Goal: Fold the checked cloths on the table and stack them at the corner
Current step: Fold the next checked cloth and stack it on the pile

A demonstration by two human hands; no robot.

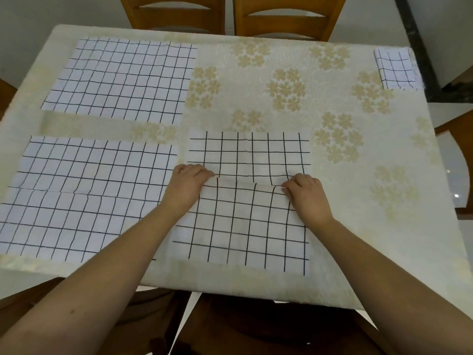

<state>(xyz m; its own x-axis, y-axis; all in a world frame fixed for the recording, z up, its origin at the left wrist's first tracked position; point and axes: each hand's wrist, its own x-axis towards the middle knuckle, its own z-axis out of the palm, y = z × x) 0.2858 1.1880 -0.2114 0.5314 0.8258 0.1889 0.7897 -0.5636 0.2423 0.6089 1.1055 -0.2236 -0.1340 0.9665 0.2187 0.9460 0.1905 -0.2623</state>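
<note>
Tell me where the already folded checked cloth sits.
In the head view, the folded cloth lies at the table's far right corner, apart from the flat cloths, near the dark strip beyond the edge.

Worktop [256, 73] covered by cream tablecloth [340, 226] with tan flower clusters [286, 89]. Two wooden chair backs at 12 o'clock: one [174, 14] left, one [289, 16] right, side by side against far edge. Dark post [419, 47] at 2 o'clock. Wooden chair part [463, 160] at 3 o'clock. Glossy pale floor [453, 175] beyond it.
</note>
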